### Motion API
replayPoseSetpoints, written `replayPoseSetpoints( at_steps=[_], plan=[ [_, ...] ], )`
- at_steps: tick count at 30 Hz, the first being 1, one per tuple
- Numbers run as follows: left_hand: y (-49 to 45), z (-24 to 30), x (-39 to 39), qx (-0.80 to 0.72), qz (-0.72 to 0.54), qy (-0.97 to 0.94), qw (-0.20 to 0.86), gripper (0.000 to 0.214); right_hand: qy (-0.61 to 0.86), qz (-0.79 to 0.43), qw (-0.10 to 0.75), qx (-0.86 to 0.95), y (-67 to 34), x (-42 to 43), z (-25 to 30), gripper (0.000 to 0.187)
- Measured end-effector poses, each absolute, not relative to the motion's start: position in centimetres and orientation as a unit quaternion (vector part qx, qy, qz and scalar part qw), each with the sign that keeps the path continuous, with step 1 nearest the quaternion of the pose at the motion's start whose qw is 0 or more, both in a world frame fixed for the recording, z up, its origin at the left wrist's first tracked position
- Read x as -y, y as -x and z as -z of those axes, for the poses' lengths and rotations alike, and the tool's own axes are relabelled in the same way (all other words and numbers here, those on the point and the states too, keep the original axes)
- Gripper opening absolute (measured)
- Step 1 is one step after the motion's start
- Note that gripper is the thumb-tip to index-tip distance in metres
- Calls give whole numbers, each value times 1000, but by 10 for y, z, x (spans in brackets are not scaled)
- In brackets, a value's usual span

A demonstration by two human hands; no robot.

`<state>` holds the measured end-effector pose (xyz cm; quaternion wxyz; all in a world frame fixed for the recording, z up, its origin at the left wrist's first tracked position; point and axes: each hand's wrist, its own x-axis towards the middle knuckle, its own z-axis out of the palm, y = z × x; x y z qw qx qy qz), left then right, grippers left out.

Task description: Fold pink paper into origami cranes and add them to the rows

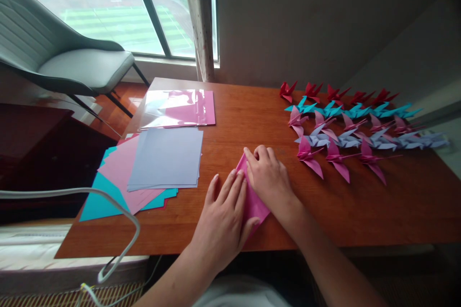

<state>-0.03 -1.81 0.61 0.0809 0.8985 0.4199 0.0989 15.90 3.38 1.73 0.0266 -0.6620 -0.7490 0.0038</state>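
A folded sheet of pink origami paper [255, 204] lies on the wooden table in front of me, one pointed corner aimed away. My left hand [225, 211] rests flat across its left side, fingers stretched out and thumb near the lower part. At the far corner, my right hand [268, 172] has its fingers curled, with thumb and index finger on the paper's edge. Both hands hide much of the sheet, so its exact folds cannot be made out. Nearest to the right hand stands a finished pink paper crane [307, 155].
Rows of red cranes [311, 91], turquoise cranes [329, 109] and pale lilac cranes [347, 139] stand at right. Leftward lie grey-lilac sheets [165, 158], turquoise paper [104, 196] and a clear packet [173, 108]. A white cable [135, 230] loops past the table's left edge, near a chair [90, 64].
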Motion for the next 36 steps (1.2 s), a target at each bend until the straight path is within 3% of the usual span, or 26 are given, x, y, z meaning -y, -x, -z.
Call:
replayPoseSetpoints(
  at_steps=[21, 36],
  plan=[
    [0, -4, 22, -431, -101, -893, 78, 74, 559, 52, 98, 822, -161, -16, -15, 31],
    [-2, -7, 22, -434, -86, -894, 75, 70, 503, -37, 90, 859, -158, -13, -25, 33]
  ],
)
